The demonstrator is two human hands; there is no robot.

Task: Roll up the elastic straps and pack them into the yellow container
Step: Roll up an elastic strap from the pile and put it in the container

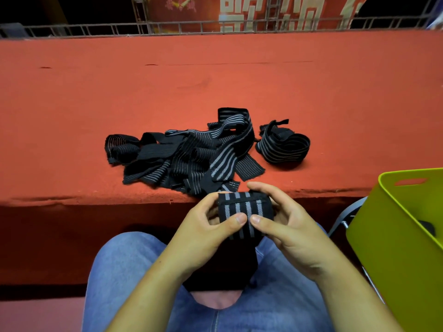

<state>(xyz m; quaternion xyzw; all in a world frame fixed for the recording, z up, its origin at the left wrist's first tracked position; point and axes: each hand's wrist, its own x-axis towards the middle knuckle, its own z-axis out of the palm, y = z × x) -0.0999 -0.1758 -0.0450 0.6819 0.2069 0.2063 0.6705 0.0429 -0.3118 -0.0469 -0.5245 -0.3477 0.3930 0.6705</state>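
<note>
Red-felt table (pixel 215 80); left hand (pixel 203 228) and right hand (pixel 290 228) pinch a part-rolled elastic strap (pixel 244 206), lower centre. Likely soft and springy: grip across the coil.

Looks like an event venue: red-felt table (pixel 215 80), metal truss (pixel 167 27), lettered red banner (pixel 263 13).

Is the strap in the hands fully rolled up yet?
Partly rolled. The left hand and right hand hold the strap as a roll, while its loose tail hangs between the knees.
</note>
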